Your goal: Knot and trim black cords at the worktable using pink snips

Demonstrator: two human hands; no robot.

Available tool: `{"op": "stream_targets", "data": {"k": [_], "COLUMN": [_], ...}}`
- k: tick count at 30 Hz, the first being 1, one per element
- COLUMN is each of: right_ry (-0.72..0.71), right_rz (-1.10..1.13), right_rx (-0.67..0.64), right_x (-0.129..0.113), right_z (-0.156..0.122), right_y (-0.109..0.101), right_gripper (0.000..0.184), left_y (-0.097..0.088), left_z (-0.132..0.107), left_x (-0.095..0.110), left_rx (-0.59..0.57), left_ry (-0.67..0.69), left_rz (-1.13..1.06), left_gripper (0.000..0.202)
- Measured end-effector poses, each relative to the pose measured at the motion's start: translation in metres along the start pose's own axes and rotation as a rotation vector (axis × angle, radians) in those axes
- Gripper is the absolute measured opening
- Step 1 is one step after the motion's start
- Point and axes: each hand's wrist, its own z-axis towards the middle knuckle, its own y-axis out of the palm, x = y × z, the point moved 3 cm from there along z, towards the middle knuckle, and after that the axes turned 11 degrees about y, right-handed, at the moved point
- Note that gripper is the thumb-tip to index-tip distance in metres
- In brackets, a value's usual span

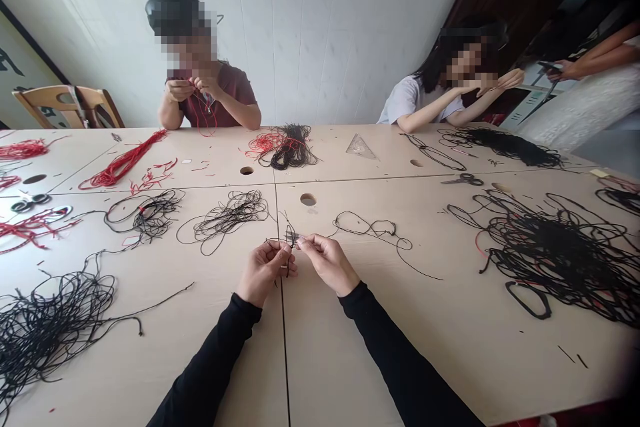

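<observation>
My left hand (265, 272) and my right hand (327, 261) are close together above the pale wooden table (320, 360), pinching a thin black cord (290, 236) between their fingertips. A small knotted or braided section of it shows between them. A loose black cord loop (373, 230) lies just beyond my right hand, and a looser black tangle (231, 215) lies beyond my left. Large heaps of black cord sit to both sides, one at the left (50, 327) and one at the right (560, 257).
Across the table, two seated people work with their hands raised, one holding red cord (206, 113). Red cord bundles (125, 159), a black-and-red cord pile (285, 147), scissors (463, 179) and a triangular ruler (361, 147) lie on the table, which has several round holes.
</observation>
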Motion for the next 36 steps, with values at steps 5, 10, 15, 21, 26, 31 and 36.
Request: {"op": "stream_targets", "data": {"k": [5,10,15,21,26,31,36], "right_ry": [0.008,0.029,0.036,0.050,0.039,0.041,0.056], "right_rz": [0.002,0.028,0.022,0.002,0.048,0.096,0.063], "right_rx": [-0.012,-0.007,-0.018,-0.023,-0.051,-0.071,-0.051], "right_x": [0.0045,0.0055,0.0059,0.0059,0.0046,0.0048,0.0037], "right_z": [0.0017,0.0018,0.0017,0.0011,0.0006,0.0015,0.0005], "right_y": [0.0001,0.0012,0.0014,0.0003,0.0008,0.0009,0.0005], "right_gripper": [0.033,0.031,0.032,0.037,0.040,0.038,0.037], "left_y": [-0.0001,0.0001,0.0002,0.0014,0.0022,-0.0004,-0.0006], "left_z": [-0.0004,-0.0003,-0.0002,-0.0014,-0.0012,-0.0011,-0.0017], "left_x": [-0.0031,-0.0044,-0.0038,-0.0018,-0.0012,-0.0018,-0.0001], "left_rx": [-0.019,-0.031,-0.027,-0.015,0.021,0.065,0.080], "left_ry": [-0.023,-0.029,0.017,0.023,0.011,0.006,0.020], "left_rz": [-0.016,0.003,-0.004,-0.021,-0.047,-0.039,-0.026], "left_gripper": [0.043,0.042,0.039,0.038,0.040,0.040,0.040]}}
